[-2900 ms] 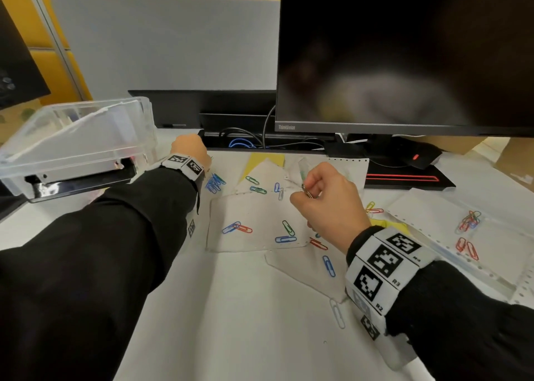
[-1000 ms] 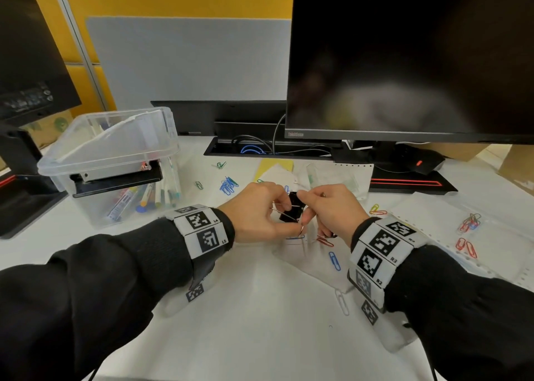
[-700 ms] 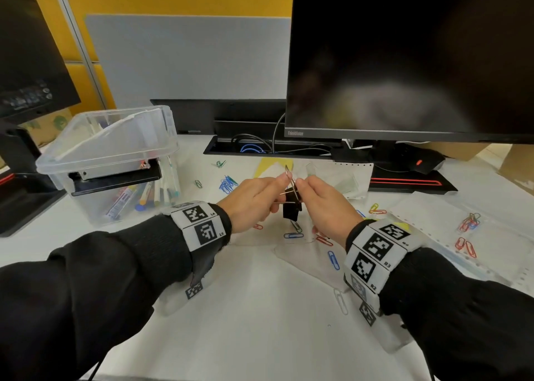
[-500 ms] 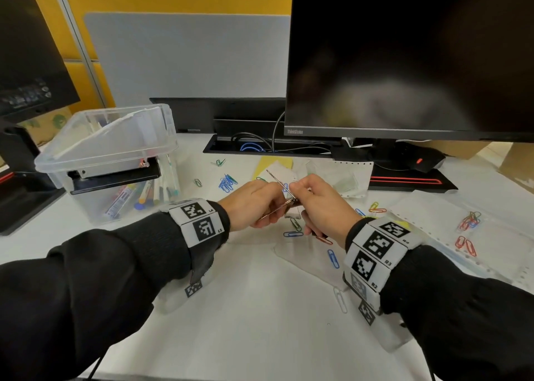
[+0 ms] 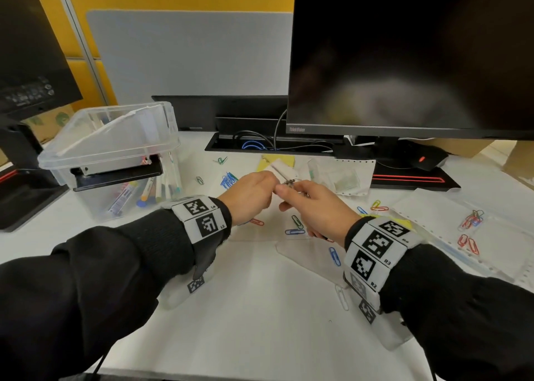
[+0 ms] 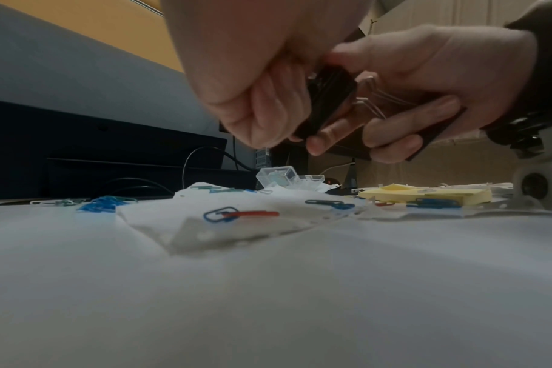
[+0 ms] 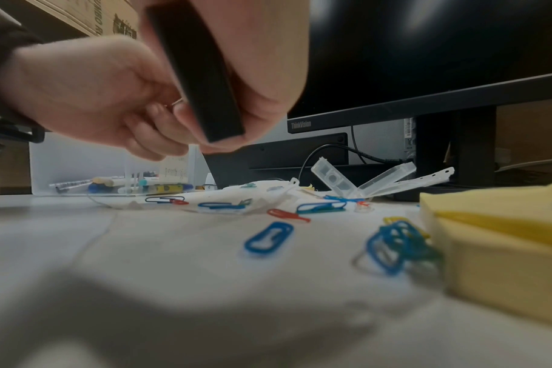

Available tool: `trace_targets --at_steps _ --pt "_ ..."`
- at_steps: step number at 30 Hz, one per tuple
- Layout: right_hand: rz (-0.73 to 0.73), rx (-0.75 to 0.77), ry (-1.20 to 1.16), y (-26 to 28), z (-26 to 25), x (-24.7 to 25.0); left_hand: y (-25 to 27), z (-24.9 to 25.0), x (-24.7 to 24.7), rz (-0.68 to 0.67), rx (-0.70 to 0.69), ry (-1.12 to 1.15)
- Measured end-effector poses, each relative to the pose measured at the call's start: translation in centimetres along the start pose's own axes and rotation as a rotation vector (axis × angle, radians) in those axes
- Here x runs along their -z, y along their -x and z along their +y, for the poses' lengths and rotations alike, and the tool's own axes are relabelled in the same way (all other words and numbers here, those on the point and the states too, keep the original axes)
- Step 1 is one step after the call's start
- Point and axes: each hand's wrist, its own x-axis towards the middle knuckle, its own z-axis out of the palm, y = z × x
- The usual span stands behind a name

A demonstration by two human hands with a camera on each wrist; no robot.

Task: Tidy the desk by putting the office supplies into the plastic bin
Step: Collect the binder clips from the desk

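Head view: two hands meet over a counter [image 5: 260, 308] strewn with paper clips.
Far left stands the clear plastic bin [image 5: 112, 138], pens inside. Right of it, the left hand [image 5: 248, 198] has its fingers [image 6: 268, 107] curled on a black binder clip [image 6: 328, 99], held above the counter; the right hand [image 5: 315, 207] pinches its wire handles and holds a second black clip [image 7: 199, 74].
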Motion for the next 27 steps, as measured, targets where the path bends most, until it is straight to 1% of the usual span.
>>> trace_targets --at_steps 2,3,4,6,7,11,13,17,20,21,24,25,27 --pt "0.032 -0.008 0.045 -0.22 0.13 0.17 0.34 0.18 0.03 -0.030 0.030 0.105" --pt "0.051 -0.012 0.058 -0.28 0.13 0.30 0.38 0.19 -0.01 -0.034 0.029 0.113" --pt "0.063 -0.014 0.064 -0.33 0.15 0.40 0.39 0.16 -0.11 -0.029 0.013 0.074" --pt "0.067 -0.013 0.060 -0.29 0.20 0.44 0.25 -0.10 -0.32 0.007 -0.045 -0.023" --pt "0.072 -0.014 0.057 -0.25 0.21 0.42 0.18 -0.19 -0.33 0.037 -0.074 -0.037" --pt "0.129 -0.034 0.080 -0.39 0.37 0.69 -0.10 -0.62 -0.14 0.110 -0.170 0.035" --pt "0.120 -0.035 0.106 -0.46 0.50 0.81 -0.02 -0.56 -0.16 0.133 -0.204 0.027" --pt "0.062 -0.020 0.133 -0.42 0.51 0.84 -0.09 -0.46 0.19 0.204 -0.205 0.071" --pt "0.045 0.017 0.174 -0.26 0.35 0.93 0.01 -0.45 0.10 0.182 -0.254 -0.004" --pt "0.027 0.031 0.210 -0.16 0.30 0.96 0.08 -0.46 0.03 0.181 -0.256 0.014" --pt "0.001 0.064 0.366 0.11 0.31 0.79 -0.03 -0.55 -0.05 0.174 -0.195 0.093" --pt "0.022 0.069 0.378 0.14 0.32 0.69 -0.06 -0.50 0.00 0.175 -0.181 0.105" --pt "0.084 0.056 0.331 0.26 0.23 0.59 -0.16 -0.48 0.13 0.213 -0.172 0.134"
